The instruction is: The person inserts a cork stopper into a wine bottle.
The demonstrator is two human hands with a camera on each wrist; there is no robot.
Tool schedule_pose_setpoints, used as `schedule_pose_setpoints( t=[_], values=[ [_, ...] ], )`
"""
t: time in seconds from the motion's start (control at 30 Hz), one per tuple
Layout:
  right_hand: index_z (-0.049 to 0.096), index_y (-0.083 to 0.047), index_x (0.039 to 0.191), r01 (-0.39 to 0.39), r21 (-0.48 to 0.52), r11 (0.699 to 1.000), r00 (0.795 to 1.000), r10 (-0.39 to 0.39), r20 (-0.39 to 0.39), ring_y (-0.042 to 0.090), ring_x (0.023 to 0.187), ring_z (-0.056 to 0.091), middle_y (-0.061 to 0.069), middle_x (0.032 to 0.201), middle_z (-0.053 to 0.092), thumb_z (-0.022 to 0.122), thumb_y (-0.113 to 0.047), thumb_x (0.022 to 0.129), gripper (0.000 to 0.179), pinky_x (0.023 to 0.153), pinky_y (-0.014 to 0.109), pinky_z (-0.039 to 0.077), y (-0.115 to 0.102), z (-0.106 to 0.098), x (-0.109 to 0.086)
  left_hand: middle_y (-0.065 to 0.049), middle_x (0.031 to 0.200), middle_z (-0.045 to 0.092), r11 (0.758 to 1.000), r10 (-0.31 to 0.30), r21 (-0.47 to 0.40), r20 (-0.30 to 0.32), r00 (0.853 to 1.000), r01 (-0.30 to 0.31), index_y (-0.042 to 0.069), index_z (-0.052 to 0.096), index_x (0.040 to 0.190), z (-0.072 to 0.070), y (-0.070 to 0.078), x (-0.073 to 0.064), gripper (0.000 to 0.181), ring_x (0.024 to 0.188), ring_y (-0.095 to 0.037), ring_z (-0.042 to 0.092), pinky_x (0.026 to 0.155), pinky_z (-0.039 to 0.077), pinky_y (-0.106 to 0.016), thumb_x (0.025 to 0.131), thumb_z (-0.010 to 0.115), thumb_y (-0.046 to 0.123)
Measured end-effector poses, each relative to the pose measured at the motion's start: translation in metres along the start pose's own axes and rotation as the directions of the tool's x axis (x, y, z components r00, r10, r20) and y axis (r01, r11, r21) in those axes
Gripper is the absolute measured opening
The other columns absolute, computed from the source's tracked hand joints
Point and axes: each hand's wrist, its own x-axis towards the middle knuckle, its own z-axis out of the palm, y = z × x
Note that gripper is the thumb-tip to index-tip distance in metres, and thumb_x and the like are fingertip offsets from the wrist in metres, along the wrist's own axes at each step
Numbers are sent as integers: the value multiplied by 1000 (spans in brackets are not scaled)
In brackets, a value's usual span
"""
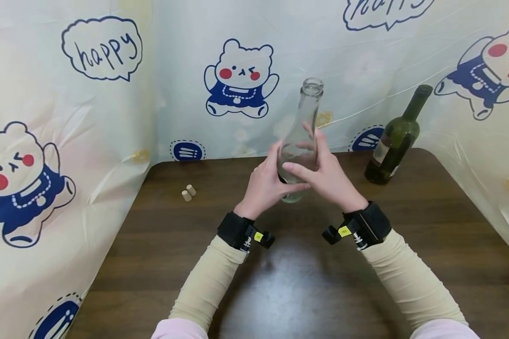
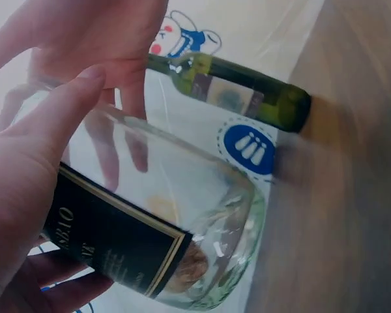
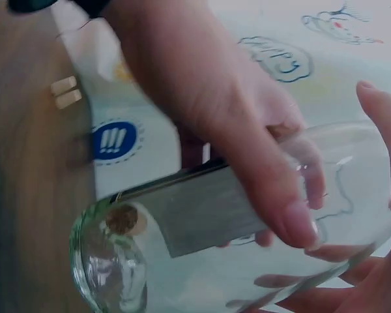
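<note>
A clear glass bottle (image 1: 297,136) with a dark label (image 2: 117,228) stands between both hands in the head view, its neck tilted to the right. My left hand (image 1: 263,186) grips its left side, fingers round the label. On the other side my right hand (image 1: 331,174) holds the body, its thumb across the near face. Inside, close to the base, lies a brown cork-like piece (image 3: 122,220), seen through the glass in both wrist views. The bottle's mouth has no stopper in it. Whether the base touches the table, I cannot tell.
A green wine bottle (image 1: 394,136) stands at the table's back right. Two small pale corks (image 1: 188,192) lie side by side at the back left. Behind the brown wooden table (image 1: 174,263) hangs a printed sheet (image 1: 110,108) with bears.
</note>
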Motion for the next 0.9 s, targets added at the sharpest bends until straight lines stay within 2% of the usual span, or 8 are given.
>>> schedule_pose_setpoints(
  t=[0.13,0.33,0.4,0.53,0.7,0.9],
  values=[
    [14,-40,162,-10,-9,1000,999,11,33,27,128,62,14,146,56,69,-44,94,88,96,57,55,10,12,-2,-8,132,68,999,-38,27,21,999,38,20,32,154,-2,-10,-9,109,108,-18,68,83,59,-39,67,85,62],
    [13,-33,163,-19,-33,999,998,21,53,26,129,61,12,142,56,67,-44,96,87,100,57,53,21,27,-5,-6,113,74,996,-62,67,53,997,58,21,37,149,-5,-22,-17,107,85,-16,69,74,58,-37,63,87,63],
    [13,-31,163,-12,-34,999,998,14,64,27,131,59,14,144,54,67,-43,96,86,102,58,51,24,32,-5,-3,112,74,996,-69,60,63,996,66,22,37,148,-6,-26,-18,107,86,-16,70,74,58,-38,63,88,62],
    [13,-32,162,-9,-33,999,996,12,87,29,133,56,16,149,50,67,-43,95,86,103,60,50,28,37,-6,0,120,73,995,-89,42,82,993,86,23,37,147,-4,-31,-20,106,100,-16,70,79,59,-38,63,89,60],
    [15,-38,159,-23,-21,1000,995,25,97,32,132,57,17,150,48,68,-43,94,84,102,63,49,33,42,-8,-1,122,72,994,-107,25,102,989,105,23,35,148,1,-37,-23,105,104,-17,70,81,59,-39,64,88,58],
    [14,-36,160,-29,-36,999,994,32,101,33,134,54,16,151,47,68,-45,95,85,101,64,49,39,45,-10,-1,126,71,992,-122,-4,116,986,123,25,34,148,6,-42,-26,104,111,-17,68,87,58,-41,66,89,55]
  ],
)
